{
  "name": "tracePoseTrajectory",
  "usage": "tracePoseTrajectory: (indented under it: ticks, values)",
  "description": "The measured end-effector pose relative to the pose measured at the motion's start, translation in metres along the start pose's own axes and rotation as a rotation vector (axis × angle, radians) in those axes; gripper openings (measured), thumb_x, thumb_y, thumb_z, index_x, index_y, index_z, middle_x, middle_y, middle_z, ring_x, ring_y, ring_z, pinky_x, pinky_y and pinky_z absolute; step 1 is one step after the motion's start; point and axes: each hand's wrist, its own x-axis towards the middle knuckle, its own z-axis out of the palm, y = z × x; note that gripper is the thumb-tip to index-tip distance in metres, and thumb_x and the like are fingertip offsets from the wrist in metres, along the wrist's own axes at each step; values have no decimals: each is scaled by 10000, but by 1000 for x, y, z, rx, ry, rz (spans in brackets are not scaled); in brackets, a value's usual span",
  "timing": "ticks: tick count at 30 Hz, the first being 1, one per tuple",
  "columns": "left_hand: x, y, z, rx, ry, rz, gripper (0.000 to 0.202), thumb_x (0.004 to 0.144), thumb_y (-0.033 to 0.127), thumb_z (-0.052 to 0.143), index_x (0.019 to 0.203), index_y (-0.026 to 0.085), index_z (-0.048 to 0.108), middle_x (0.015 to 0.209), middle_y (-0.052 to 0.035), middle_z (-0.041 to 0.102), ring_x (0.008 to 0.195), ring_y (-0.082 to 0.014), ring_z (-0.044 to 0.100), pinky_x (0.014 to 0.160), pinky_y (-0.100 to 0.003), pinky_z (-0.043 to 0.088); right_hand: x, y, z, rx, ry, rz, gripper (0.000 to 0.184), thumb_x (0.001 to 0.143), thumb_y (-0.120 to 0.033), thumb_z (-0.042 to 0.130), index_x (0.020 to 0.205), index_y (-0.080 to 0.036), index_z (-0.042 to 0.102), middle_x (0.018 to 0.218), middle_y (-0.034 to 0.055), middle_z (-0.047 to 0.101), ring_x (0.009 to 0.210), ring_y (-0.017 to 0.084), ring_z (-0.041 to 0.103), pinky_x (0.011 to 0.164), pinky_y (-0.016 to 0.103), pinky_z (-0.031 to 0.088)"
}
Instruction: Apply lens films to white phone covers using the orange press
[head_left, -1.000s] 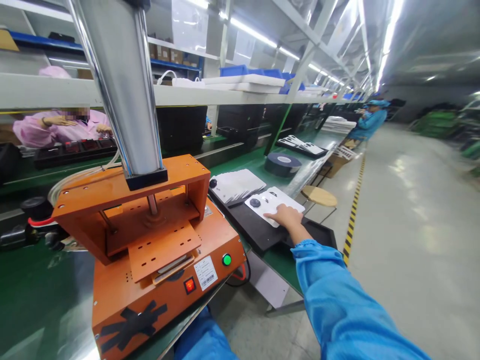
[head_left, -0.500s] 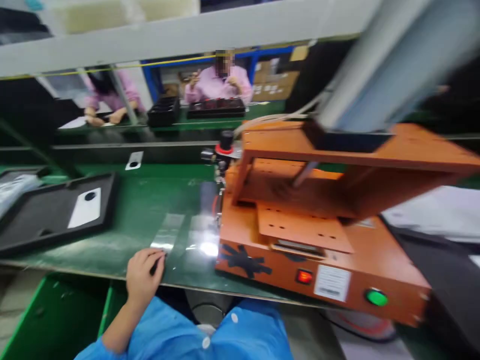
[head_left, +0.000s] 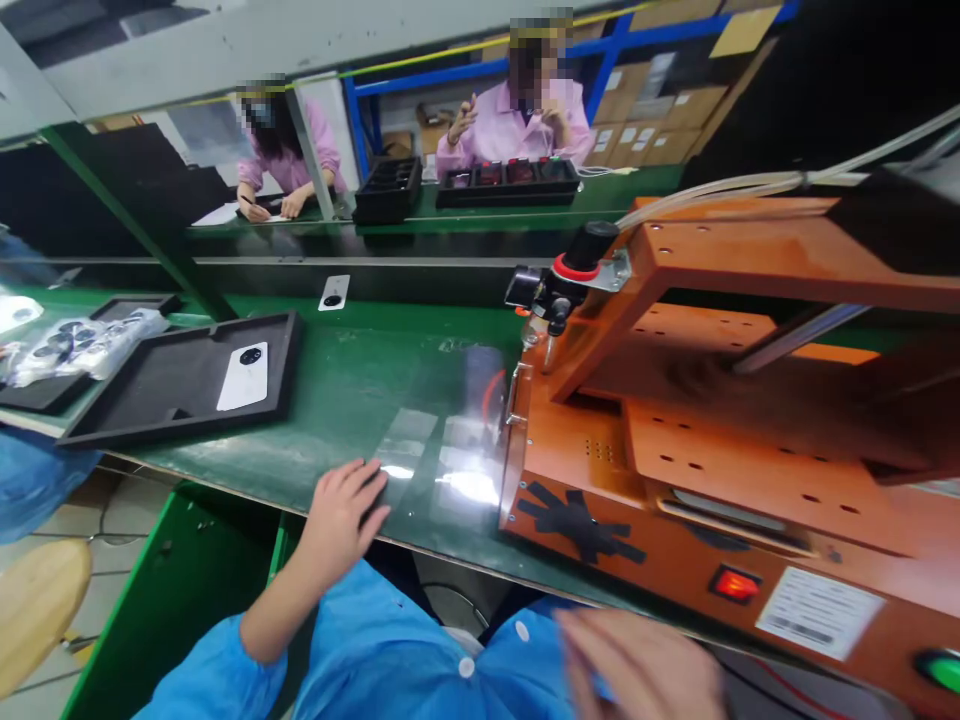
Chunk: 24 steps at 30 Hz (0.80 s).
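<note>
My left hand [head_left: 341, 515] rests on the near edge of the green bench [head_left: 337, 400], fingers stretched flat, holding nothing. My right hand [head_left: 637, 665] is low in front of my blue coat, blurred by motion, so its fingers cannot be read. To the right stands the orange press machine [head_left: 720, 420] with a red lit switch [head_left: 735, 585] and a green button [head_left: 937, 668]. To the left a black foam tray [head_left: 180, 385] holds one white phone back cover [head_left: 242, 378].
Another black tray with bagged parts [head_left: 75, 340] lies at far left. A white cover [head_left: 334, 292] rides on the conveyor behind. Two people in pink coats work at the opposite bench with black trays [head_left: 506, 180]. A round wooden stool [head_left: 37, 605] stands low left.
The view has swung from the right side of the bench to the left. My left hand has spread flat on the bench edge. My right hand has come back from the white covers into the lower view.
</note>
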Motion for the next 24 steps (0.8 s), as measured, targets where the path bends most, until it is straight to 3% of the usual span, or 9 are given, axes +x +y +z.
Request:
tracePoseTrajectory:
  ticks: [3, 5, 8, 11, 13, 15, 19, 21, 24]
  values:
    - [-5, 17, -2, 26, -18, 8, 290, 1003, 351, 658, 1250, 236, 756, 1353, -118, 722, 1240, -342, 627, 1038, -543, 497, 40, -45, 33, -88, -154, -303, 287, 990, -86, 548, 1184, -186, 733, 1013, 73, 782, 914, 227, 710, 822, 382, 522]
    - [11, 16, -7, -22, 12, -10, 259, 1014, 391, 648, 1188, 247, 775, 1307, -107, 733, 1218, -328, 623, 1029, -529, 490, 65, -62, 49, -64, -253, -336, 283, 1010, -54, 484, 1154, -155, 706, 1000, 82, 766, 900, 220, 687, 818, 380, 515]
    - [65, -4, -9, -179, -35, -13, 267, 1048, 395, 586, 1178, 271, 785, 1309, -82, 735, 1231, -287, 614, 1078, -492, 469, 90, -66, 58, -30, -330, -304, 238, 1046, -94, 485, 1135, -168, 693, 960, 73, 735, 841, 210, 632, 740, 372, 483]
    - [122, -32, 3, -344, -255, 43, 312, 1009, 324, 648, 1306, 300, 740, 1510, -44, 641, 1392, -294, 523, 1202, -505, 363, 106, -56, 65, -59, -374, -286, 210, 1073, -143, 497, 1050, -168, 704, 927, 75, 711, 817, 209, 599, 713, 377, 442]
    - [144, -45, 14, -378, -355, 38, 413, 912, 309, 784, 1321, 328, 733, 1554, -19, 608, 1476, -345, 435, 1232, -558, 290, 117, -48, 73, -98, -394, -272, 230, 1085, -173, 500, 973, -175, 702, 891, 69, 697, 810, 209, 594, 719, 378, 425]
    - [150, -51, 23, -386, -374, 18, 425, 849, 311, 855, 1263, 336, 762, 1505, -10, 652, 1476, -367, 425, 1225, -586, 260, 129, -39, 84, -169, -378, -261, 252, 1088, -184, 507, 923, -183, 698, 864, 59, 687, 805, 210, 595, 730, 376, 416]
    - [138, -52, 30, -403, -329, -17, 288, 882, 332, 828, 1165, 300, 786, 1431, -33, 700, 1449, -339, 459, 1208, -571, 255, 162, -24, 114, -363, -348, -132, 206, 1062, -178, 563, 925, -191, 716, 912, 62, 696, 843, 221, 623, 763, 371, 425]
    - [133, -51, 31, -418, -306, -32, 277, 876, 328, 831, 1143, 284, 774, 1398, -42, 715, 1448, -331, 466, 1208, -558, 252, 181, -18, 131, -416, -411, -1, 97, 1016, -156, 634, 1037, -178, 726, 1037, 83, 712, 940, 242, 648, 803, 366, 440]
    - [132, -49, 33, -450, -273, -56, 269, 840, 309, 863, 1081, 265, 750, 1292, -34, 757, 1436, -321, 492, 1204, -530, 257, 200, -14, 155, -418, -543, 161, 172, 986, -118, 653, 1142, -173, 702, 1110, 88, 718, 1027, 257, 663, 830, 358, 441]
